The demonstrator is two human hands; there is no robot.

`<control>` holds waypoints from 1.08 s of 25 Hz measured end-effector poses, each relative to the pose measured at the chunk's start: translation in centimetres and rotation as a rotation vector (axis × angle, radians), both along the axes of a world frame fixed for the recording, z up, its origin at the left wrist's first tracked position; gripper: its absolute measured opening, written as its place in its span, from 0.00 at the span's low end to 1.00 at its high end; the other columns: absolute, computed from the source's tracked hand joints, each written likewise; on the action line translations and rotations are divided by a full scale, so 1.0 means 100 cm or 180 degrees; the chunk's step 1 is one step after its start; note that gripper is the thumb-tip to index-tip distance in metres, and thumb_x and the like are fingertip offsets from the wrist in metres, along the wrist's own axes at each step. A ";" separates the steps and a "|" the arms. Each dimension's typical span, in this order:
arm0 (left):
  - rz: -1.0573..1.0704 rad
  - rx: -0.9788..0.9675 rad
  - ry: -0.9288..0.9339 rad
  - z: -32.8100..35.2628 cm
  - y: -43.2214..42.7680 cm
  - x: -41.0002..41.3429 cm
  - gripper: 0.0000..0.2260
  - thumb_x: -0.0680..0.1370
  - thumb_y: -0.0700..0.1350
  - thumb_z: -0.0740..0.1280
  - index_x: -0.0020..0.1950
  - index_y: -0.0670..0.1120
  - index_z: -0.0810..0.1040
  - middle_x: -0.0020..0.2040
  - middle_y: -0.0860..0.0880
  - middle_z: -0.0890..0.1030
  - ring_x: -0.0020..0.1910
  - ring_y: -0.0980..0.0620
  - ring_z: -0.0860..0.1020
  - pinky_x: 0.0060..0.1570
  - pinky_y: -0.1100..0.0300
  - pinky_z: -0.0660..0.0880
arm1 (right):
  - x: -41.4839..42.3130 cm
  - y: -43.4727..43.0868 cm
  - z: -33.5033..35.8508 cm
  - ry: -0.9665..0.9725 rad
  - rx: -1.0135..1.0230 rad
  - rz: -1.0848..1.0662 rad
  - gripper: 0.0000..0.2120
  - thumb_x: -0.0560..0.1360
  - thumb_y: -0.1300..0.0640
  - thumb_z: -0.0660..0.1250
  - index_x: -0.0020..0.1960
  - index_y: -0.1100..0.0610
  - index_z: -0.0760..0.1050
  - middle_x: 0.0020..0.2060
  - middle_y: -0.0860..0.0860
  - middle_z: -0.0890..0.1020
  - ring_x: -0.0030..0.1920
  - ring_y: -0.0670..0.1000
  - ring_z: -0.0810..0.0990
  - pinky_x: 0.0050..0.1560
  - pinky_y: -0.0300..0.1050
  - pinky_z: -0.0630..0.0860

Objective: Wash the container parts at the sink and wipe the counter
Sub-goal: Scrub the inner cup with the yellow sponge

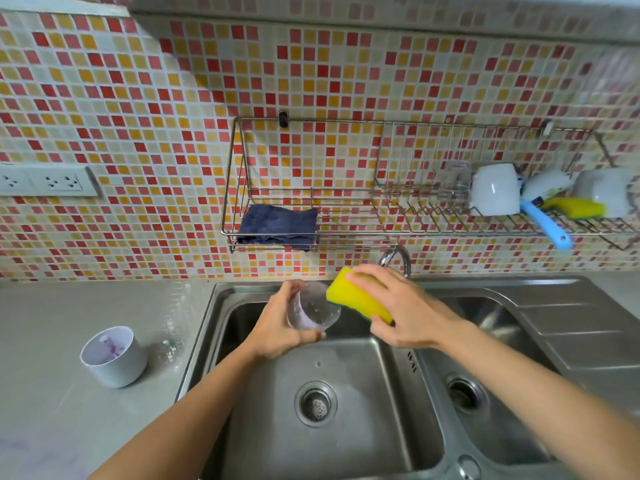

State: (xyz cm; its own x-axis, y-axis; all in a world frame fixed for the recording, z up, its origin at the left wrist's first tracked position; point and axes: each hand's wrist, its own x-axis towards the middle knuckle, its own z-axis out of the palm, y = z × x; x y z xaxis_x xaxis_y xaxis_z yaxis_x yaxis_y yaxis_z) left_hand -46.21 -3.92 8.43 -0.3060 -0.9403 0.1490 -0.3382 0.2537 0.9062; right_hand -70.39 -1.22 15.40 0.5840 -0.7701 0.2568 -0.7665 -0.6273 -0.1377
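Weighing what could go wrong, I began at my left: the white cup (112, 356), purple-smeared inside, stood upright on the table (45, 323) near the sink's edge, and I judged that a careless swing of my left forearm could have tipped it. Over the sink (346, 455) the greater risk was the clear cup (313, 311). It looked wet and thin-walled, so a hard shove from the sponge (358, 299) could have popped it out of my grip and into the basin, while squeezing harder to resist could have buckled it. My left hand (277, 327) held that clear cup from its left side, fingers (294, 287) curled over the upper wall and the thumb along the lower edge, one end turned toward the sponge. The sponge's yellow corner touched the cup's right edge; whether it reached inside I could not tell. My right hand (405, 313) gripped the sponge, fingers (367, 276) pressed together along its upper face and the thumb beneath, the green scouring side showing only at the lower edge.
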 end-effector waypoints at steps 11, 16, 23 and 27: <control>-0.0244 -0.0349 0.0067 0.013 0.019 -0.041 0.32 0.60 0.46 0.81 0.58 0.54 0.69 0.56 0.56 0.78 0.56 0.58 0.77 0.56 0.57 0.75 | -0.009 0.006 -0.018 0.1015 -0.0416 0.0388 0.37 0.62 0.47 0.74 0.68 0.53 0.67 0.65 0.47 0.73 0.64 0.52 0.70 0.62 0.49 0.68; -0.0366 -0.0583 -0.0316 0.017 0.021 -0.036 0.39 0.60 0.50 0.80 0.67 0.53 0.66 0.64 0.55 0.72 0.65 0.56 0.70 0.65 0.50 0.70 | -0.011 -0.004 -0.020 0.0981 -0.0506 0.0891 0.17 0.61 0.64 0.75 0.46 0.52 0.77 0.40 0.46 0.82 0.41 0.51 0.78 0.46 0.46 0.76; -0.0956 -0.0382 -0.0984 0.018 0.016 -0.018 0.47 0.61 0.49 0.80 0.74 0.53 0.58 0.69 0.57 0.68 0.68 0.61 0.67 0.67 0.62 0.66 | -0.004 -0.002 -0.009 0.0876 -0.1375 0.1455 0.10 0.74 0.65 0.63 0.36 0.54 0.74 0.31 0.48 0.77 0.35 0.51 0.74 0.40 0.42 0.72; -0.0281 -0.0927 -0.0981 0.009 0.022 -0.026 0.38 0.60 0.49 0.78 0.67 0.50 0.65 0.58 0.55 0.69 0.59 0.54 0.73 0.57 0.56 0.73 | 0.009 0.008 -0.027 0.0265 -0.0629 0.0924 0.11 0.59 0.70 0.70 0.35 0.56 0.75 0.29 0.50 0.76 0.34 0.53 0.72 0.40 0.42 0.68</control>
